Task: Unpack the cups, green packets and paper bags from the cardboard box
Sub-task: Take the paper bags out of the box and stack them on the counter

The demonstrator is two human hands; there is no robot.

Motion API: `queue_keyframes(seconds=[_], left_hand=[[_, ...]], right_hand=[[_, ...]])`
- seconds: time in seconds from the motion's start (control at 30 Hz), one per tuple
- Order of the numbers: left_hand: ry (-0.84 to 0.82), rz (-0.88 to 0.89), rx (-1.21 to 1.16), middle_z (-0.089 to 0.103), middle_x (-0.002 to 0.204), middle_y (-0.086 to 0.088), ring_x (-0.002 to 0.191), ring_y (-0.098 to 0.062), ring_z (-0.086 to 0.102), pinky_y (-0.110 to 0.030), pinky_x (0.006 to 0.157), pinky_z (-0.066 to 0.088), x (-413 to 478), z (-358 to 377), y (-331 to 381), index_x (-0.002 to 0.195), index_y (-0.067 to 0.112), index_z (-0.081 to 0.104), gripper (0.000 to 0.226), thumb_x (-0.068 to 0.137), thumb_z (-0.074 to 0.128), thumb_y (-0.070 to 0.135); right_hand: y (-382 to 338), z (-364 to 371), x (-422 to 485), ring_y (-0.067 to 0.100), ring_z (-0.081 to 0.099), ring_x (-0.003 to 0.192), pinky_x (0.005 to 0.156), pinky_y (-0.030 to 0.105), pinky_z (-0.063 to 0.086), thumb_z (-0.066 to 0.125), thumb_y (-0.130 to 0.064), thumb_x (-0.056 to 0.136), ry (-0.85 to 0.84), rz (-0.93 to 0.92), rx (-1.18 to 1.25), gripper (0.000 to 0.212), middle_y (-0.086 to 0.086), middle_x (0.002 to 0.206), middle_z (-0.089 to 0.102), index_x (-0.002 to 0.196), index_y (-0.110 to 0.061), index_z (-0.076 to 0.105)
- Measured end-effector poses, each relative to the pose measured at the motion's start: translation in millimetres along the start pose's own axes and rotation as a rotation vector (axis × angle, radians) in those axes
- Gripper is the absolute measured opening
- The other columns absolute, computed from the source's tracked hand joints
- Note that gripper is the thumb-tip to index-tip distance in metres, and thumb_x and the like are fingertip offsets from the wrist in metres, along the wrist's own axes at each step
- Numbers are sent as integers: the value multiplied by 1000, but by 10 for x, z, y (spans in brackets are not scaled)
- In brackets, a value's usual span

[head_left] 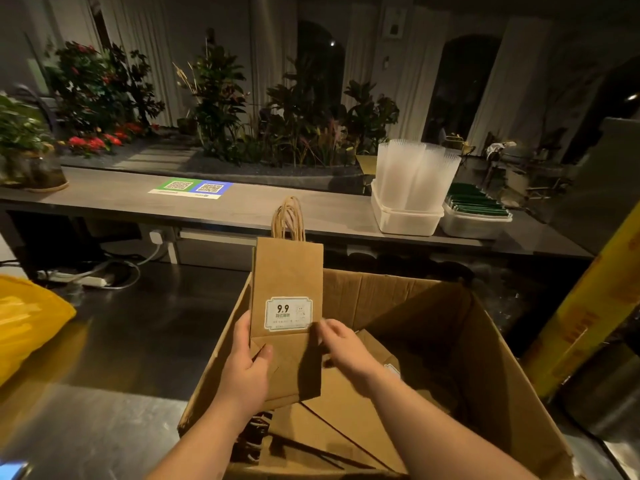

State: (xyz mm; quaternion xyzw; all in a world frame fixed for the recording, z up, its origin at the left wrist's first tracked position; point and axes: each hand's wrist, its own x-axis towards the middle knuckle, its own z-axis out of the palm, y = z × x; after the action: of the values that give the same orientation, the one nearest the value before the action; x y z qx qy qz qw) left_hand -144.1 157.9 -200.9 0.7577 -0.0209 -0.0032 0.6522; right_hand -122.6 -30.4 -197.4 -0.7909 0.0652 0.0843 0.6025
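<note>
Holding bag above box: left hand clamps lower left edge, thumb in front; right hand blurred at right edge, grip unclear. Likely light, creasable; hold folded base.

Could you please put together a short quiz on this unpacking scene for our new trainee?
1. True or false: the clear cups stand in a white tub on the counter.
2. What does the left hand hold above the cardboard box? A) a paper bag B) a cup C) a green packet
3. Fill in: the green packets lie in a tub to the ___ of the cups' tub.
Key: 1 true; 2 A; 3 right.
</note>
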Motion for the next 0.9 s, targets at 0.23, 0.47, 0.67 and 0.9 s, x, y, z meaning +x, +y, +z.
queue_keyframes(seconds=[0.23, 0.47, 0.67, 0.9], left_hand=[[169, 49, 97, 47, 137, 16, 120, -15, 48, -49, 101, 48, 27, -40, -20, 151, 50, 19, 60, 107, 46, 19], [181, 36, 129, 46, 139, 15, 122, -15, 49, -53, 104, 49, 11, -65, -57, 152, 48, 18, 59, 108, 46, 23], [148, 6, 46, 51, 136, 10, 120, -15, 53, -48, 100, 51, 86, -60, -34, 151, 44, 24, 57, 107, 48, 18], [45, 8, 2, 48, 144, 15, 133, -13, 47, -46, 110, 43, 43, -59, 9, 153, 44, 26, 59, 107, 49, 17]], right_hand=[[733, -604, -71, 26, 52, 130, 108, 43, 48, 88, -44, 74, -81, 433, -1034, 88, 3, 141, 53, 147, -24, 43], [770, -737, 52, 21, 62, 120, 94, 33, 58, 82, -22, 84, 115, 354, -734, 74, 1, 135, 59, 149, -25, 46], [271, -955, -117, 18, 70, 94, 81, 41, 63, 66, -10, 97, 331, 85, -253, 20, 2, 108, 71, 111, -25, 66], [-384, -553, -566, 5, 67, 85, 73, 23, 60, 70, -20, 95, 507, -311, -320, 9, -13, 92, 68, 101, -27, 66]])
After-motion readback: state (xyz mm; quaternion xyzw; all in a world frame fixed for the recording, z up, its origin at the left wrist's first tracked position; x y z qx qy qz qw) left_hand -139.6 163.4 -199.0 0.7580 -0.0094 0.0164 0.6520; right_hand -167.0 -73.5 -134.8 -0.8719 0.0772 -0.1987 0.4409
